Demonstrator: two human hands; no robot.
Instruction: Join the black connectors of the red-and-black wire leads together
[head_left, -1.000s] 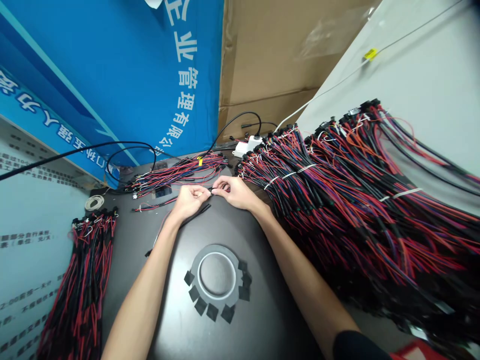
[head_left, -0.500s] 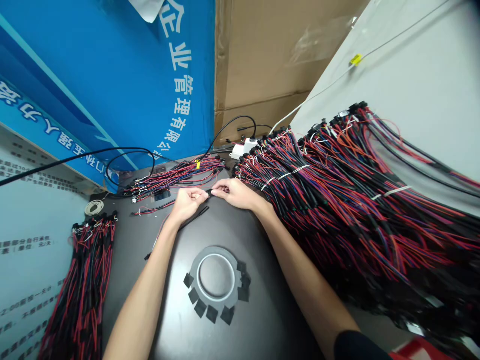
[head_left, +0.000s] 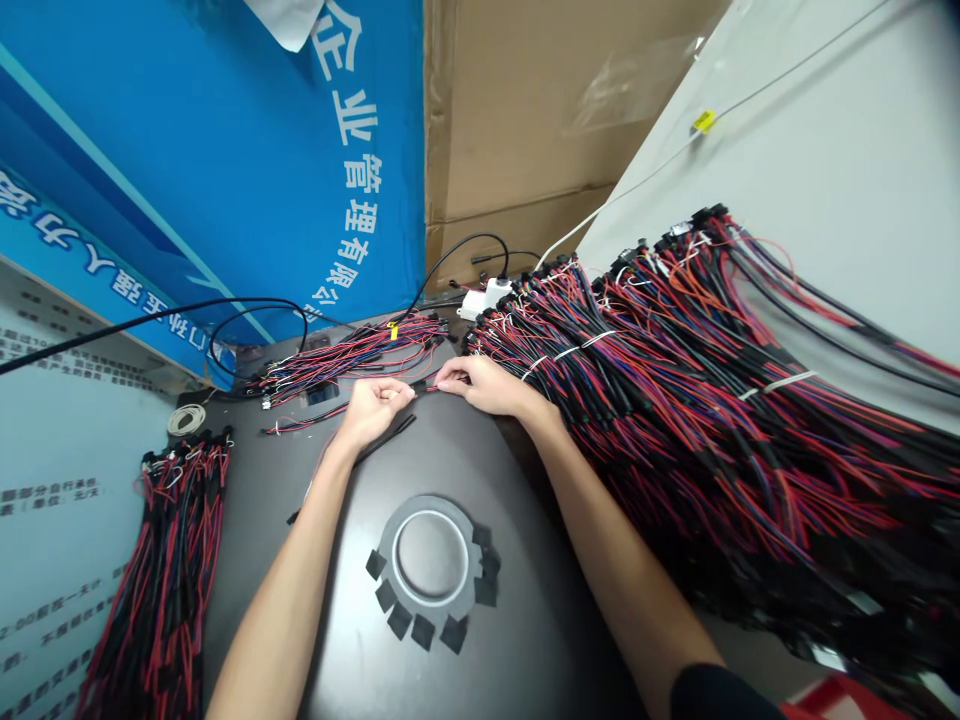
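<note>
Between my two hands a thin red and black wire harness [head_left: 421, 387] is stretched, with a black wrapped section near its middle. My left hand [head_left: 377, 402] pinches its left end, fingertips together. My right hand [head_left: 471, 384] pinches the red wires a little to the right. Black cable ends [head_left: 394, 431] lie on the grey table [head_left: 300, 560] beside my left wrist. Nearer to me, between my forearms, sits a round grey disc [head_left: 433, 555] with several black tape pieces [head_left: 422, 632] stuck around its rim.
Loose wires [head_left: 352, 350] lie at the table's back. Large tied bundles of red, black and blue wires [head_left: 675, 370] fill the right side. Another bundle [head_left: 176, 540] hangs at the left edge. A white adapter [head_left: 487, 298] stands by the cardboard [head_left: 517, 120] behind.
My right hand has moved slightly right, away from my left hand, and more of the harness with its black section now shows between them. The camera view has shifted a little.
</note>
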